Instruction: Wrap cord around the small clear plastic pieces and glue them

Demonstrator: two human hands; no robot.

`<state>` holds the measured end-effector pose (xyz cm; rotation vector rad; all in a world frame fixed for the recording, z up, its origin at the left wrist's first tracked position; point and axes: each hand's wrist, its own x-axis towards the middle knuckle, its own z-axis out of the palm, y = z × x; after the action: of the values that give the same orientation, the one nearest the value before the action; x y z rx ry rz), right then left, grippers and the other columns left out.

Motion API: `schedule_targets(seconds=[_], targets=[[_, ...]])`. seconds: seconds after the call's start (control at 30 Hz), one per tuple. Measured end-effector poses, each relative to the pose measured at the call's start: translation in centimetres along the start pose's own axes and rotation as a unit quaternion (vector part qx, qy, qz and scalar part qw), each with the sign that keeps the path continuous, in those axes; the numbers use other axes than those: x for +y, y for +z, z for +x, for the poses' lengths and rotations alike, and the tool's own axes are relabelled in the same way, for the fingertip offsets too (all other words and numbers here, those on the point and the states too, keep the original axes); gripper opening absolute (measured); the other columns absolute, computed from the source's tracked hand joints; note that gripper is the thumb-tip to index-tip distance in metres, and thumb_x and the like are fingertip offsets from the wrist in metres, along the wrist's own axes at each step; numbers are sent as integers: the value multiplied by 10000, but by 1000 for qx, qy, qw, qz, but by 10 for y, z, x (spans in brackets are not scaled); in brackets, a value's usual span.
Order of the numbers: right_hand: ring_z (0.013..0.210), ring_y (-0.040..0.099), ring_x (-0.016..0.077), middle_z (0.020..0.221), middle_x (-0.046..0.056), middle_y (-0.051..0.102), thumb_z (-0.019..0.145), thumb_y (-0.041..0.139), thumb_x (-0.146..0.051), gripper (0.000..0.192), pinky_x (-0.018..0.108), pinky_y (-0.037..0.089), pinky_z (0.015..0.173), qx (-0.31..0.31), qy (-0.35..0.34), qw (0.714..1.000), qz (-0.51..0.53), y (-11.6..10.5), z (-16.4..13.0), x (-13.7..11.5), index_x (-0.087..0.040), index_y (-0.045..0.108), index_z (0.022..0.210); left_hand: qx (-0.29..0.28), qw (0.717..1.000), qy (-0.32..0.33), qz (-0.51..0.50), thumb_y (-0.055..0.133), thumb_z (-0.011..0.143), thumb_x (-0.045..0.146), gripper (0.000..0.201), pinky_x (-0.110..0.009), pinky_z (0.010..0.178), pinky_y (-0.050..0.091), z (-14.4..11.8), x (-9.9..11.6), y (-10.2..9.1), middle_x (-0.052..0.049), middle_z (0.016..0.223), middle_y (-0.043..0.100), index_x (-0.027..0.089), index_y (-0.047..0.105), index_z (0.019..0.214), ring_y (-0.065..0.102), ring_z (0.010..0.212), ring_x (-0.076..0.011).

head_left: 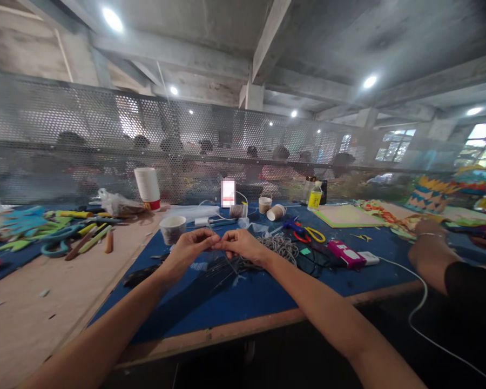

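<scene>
Evidently the left hand (190, 244) and right hand (243, 244) met fingertip to fingertip above the blue mat (267, 294), both pinched shut on a thin wire (225, 263) trailing down toward a dark bundle of strands. The wire looked light, springy and slippery, best pinched close to its end. A grey cord coil (282, 246) lay just beside the right hand, a paper cup (172, 229) near the left.

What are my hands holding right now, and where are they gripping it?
Both the left hand and right hand pinch something thin, seemingly a wire, between the fingertips where they meet. Which part is gripped cannot be told.
</scene>
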<state>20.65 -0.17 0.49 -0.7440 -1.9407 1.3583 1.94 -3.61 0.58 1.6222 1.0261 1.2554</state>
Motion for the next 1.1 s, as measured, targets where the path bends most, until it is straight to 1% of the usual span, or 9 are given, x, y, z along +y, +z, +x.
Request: schedule_targets(seconds=[0.1,0.23,0.37,0.5,0.57,0.77,0.83,1.0,1.1], targets=[[507,453,80,542,-28,566,717,724,-553,413,221,314,519,-4,3,1000,-1,0,1,1,-159,602,733,-2,1000,4,14,699,764,448,275,-289,703,494,1,-1,-1,-16,721,648,178,676,720,599,708,-156],[504,441,77,539,-23,564,730,718,-542,406,221,299,510,-7,-4,1000,7,-2,1,1,-157,593,704,-22,999,27,-7,686,788,419,236,-279,742,479,0,-1,-3,-33,822,681,185,701,763,608,787,-161],[489,419,69,536,-28,558,734,714,-546,412,217,283,498,-7,-8,1000,18,-2,0,1,-153,593,711,-31,999,17,-25,677,801,410,219,-274,765,473,0,0,-2,-32,874,684,192,700,804,604,807,-155],[488,429,70,537,-30,563,720,723,-549,413,216,294,503,2,-13,1000,12,-1,1,2,-153,604,726,-6,1000,4,0,690,789,413,242,-265,695,458,0,-1,-1,-6,724,638,181,676,722,568,704,-139],[488,435,71,538,-28,565,720,723,-546,410,216,299,505,-3,-11,1000,10,-1,1,3,-153,606,724,-6,1000,6,9,689,793,403,248,-254,676,441,1,-2,-2,-2,696,627,175,672,698,554,686,-130],[490,428,66,538,-27,558,734,717,-536,407,212,294,501,-17,-14,1000,15,-4,0,4,-147,601,704,-47,998,-9,-44,688,796,399,224,-271,755,456,0,-2,-4,-39,858,679,175,688,788,593,804,-153],[486,419,66,531,-31,553,728,715,-549,419,213,290,499,-15,-13,1000,9,-4,0,4,-146,601,700,-48,998,-21,-45,691,790,411,239,-285,767,463,0,-2,-4,-44,883,678,175,692,828,598,814,-160],[491,434,70,528,-34,558,734,708,-549,413,210,293,504,-5,-13,1000,-2,-3,0,4,-143,639,771,-5,1000,-12,6,723,752,409,243,-265,653,435,1,-4,-3,1,686,613,172,675,732,539,664,-132],[497,439,72,534,-29,563,734,717,-535,401,210,297,506,-15,-5,1000,0,-3,1,4,-144,630,757,-18,1000,5,10,708,774,391,221,-266,670,431,1,-3,-3,-6,718,630,174,684,743,549,694,-135]])
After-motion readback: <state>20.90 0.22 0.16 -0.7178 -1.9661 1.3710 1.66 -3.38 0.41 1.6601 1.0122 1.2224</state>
